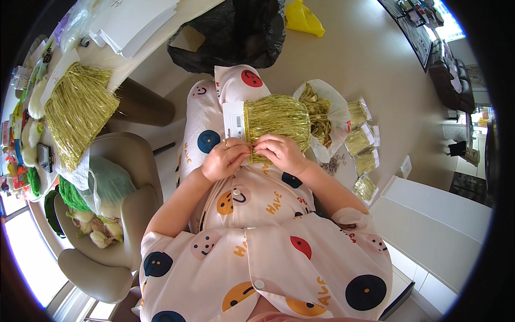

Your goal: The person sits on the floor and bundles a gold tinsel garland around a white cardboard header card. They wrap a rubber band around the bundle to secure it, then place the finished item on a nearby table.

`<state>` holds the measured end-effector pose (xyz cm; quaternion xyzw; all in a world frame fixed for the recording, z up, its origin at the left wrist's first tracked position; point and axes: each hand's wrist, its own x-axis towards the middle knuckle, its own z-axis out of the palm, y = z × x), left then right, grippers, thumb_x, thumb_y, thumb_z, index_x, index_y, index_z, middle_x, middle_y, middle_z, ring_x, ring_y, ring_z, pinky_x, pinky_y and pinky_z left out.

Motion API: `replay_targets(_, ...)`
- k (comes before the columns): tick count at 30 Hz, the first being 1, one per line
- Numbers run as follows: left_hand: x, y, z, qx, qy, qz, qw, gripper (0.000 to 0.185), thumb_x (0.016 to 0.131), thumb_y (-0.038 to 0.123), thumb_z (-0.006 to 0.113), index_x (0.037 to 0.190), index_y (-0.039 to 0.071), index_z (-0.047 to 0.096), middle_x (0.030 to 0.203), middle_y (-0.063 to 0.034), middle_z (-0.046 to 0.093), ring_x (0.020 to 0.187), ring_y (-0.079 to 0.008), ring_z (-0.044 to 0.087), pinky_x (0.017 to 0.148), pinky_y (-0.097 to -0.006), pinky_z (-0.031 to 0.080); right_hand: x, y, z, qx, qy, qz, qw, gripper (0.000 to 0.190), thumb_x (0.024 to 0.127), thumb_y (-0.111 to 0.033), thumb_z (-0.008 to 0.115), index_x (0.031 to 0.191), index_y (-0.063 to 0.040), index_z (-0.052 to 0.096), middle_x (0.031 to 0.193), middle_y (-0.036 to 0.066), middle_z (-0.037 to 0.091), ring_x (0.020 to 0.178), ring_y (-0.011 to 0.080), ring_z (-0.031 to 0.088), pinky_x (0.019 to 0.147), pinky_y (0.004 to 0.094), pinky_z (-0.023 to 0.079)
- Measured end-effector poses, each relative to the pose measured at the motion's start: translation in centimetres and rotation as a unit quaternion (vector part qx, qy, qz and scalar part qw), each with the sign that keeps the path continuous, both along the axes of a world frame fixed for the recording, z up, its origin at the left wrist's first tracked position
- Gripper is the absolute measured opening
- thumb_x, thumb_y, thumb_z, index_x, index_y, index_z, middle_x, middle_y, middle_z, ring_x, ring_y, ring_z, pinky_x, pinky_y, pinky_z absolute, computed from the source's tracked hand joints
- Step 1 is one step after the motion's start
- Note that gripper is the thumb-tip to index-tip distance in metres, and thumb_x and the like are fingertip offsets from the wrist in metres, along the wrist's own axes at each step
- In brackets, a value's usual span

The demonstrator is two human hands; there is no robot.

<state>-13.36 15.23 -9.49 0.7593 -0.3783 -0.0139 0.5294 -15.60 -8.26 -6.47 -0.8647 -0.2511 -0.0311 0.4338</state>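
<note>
Across my lap lies a bundle of gold tinsel fringe (279, 118), its bound edge running along a white card (234, 117) that bears a barcode. My left hand (227, 157), with a ring on one finger, pinches the lower end of that bound edge. Right beside it, my right hand (280, 153) grips the same edge between thumb and fingers, its palm over the strands. The fingertips of both hands nearly meet; what lies between them is too small to make out.
On the table to the left hangs another gold fringe (82, 116). A black plastic bag (237, 36) stands ahead of my knees. To the right are a white plastic bag (336, 100) holding gold tinsel and several carded tinsel bundles (360, 139). A chair (139, 201) holds filled bags.
</note>
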Motion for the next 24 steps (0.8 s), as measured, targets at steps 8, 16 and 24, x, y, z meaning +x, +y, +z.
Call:
replay_targets(8,-0.2,-0.2,0.2,-0.013,0.016,0.0,1.0,0.016,0.08,-0.002,0.074,0.096,0.0,0.072,0.107,-0.0128,0.069,0.095,-0.0293,0.068,0.083,-0.0372,0.056,-0.6,0.6,-0.4,0.008,0.028,-0.042,0.999,0.009,0.087,-0.015,0.074,0.089,-0.007,0.074,0.097,0.003,0.07,0.079,0.022,0.07,0.07,0.0331,0.057)
replay_targets(16,0.1,-0.2,0.5,-0.016,0.004,-0.021,1.0,0.013,0.082,-0.004,0.07,0.094,-0.003,0.071,0.105,-0.0157,0.067,0.094,-0.0301,0.066,0.082,-0.0364,0.054,-0.6,0.7,-0.6,0.009,0.012,-0.031,0.999,0.009,0.085,-0.015,0.075,0.089,-0.007,0.075,0.096,0.003,0.07,0.079,0.0216,0.07,0.07,0.0328,0.057)
replay_targets(24,0.4,-0.2,1.2,0.01,-0.021,-0.039,0.999,0.011,0.083,-0.002,0.07,0.094,-0.003,0.07,0.104,-0.0153,0.066,0.093,-0.0312,0.065,0.081,-0.0371,0.054,-0.5,0.8,-0.7,0.002,-0.009,-0.031,0.999,0.009,0.083,-0.015,0.076,0.088,-0.008,0.075,0.094,0.002,0.071,0.076,0.0217,0.07,0.068,0.0331,0.057)
